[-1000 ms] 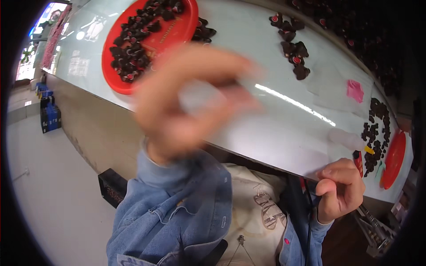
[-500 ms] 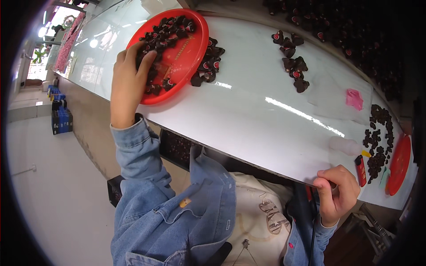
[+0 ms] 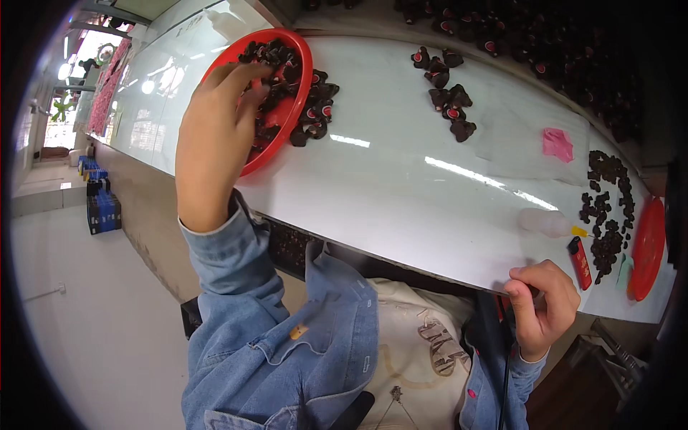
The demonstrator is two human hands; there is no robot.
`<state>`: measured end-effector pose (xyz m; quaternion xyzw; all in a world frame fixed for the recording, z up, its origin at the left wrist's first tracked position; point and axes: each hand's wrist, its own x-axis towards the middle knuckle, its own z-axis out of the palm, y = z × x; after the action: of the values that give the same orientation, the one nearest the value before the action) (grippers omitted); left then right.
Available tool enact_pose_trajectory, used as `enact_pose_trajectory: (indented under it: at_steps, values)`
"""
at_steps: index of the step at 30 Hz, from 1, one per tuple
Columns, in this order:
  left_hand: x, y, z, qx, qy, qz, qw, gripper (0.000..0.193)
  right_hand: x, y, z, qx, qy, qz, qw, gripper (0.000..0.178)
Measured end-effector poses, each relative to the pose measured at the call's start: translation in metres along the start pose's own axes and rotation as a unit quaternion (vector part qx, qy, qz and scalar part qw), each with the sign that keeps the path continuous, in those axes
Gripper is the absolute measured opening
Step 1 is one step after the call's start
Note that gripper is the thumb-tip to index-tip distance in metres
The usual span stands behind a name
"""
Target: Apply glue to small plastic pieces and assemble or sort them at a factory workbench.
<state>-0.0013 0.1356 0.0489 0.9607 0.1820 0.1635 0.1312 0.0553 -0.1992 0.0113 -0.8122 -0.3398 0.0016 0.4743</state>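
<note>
My left hand [image 3: 215,132] reaches over a round red tray [image 3: 304,93] at the table's far left. Its fingers are bent among small dark lumpy pieces [image 3: 287,66], some with red-and-white round spots. A gap shows between thumb and forefinger, and no piece is plainly held. The lower fingers are partly hidden. More dark pieces [image 3: 315,115] lie on the table against the tray's right side. At the near edge of the white table [image 3: 358,201], my right hand [image 3: 545,304] is closed, forefinger on top and thumb at the edge.
A short row of dark pieces [image 3: 448,93] lies mid-table. To the right are a pink scrap [image 3: 557,145], a clear bottle with a yellow tip [image 3: 545,222], a red lighter-like object [image 3: 580,264], small dark bits [image 3: 608,240] and another red tray [image 3: 648,251]. A dark heap [image 3: 530,50] lines the far side.
My left hand has moved slightly right and deeper over the tray, its fingers bending further into the pieces. The view has shifted a little. My right hand stays at the table edge.
</note>
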Motion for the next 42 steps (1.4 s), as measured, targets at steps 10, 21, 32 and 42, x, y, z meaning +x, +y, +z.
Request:
enact_pose_trajectory:
  at_steps: [10, 21, 32, 42]
  values:
    - [0.016, 0.076, 0.08, -0.118, -0.004, 0.295, 0.948, 0.02, 0.001, -0.002, -0.011, -0.002, -0.025, -0.019, 1.0, 0.016]
    - [-0.012, 0.056, 0.042, -0.175, -0.14, 0.184, 0.957, 0.025, 0.002, 0.019, -0.031, 0.025, 0.111, 0.023, 0.993, 0.021]
    - [-0.052, 0.106, 0.06, -0.568, -0.165, 0.125, 0.796, 0.024, 0.024, 0.02, -0.003, 0.035, 0.073, 0.046, 0.996, 0.037]
    - [-0.055, 0.11, 0.085, -0.737, -0.243, 0.071, 0.627, 0.019, 0.008, -0.002, -0.024, 0.163, 0.129, 0.17, 0.963, 0.053]
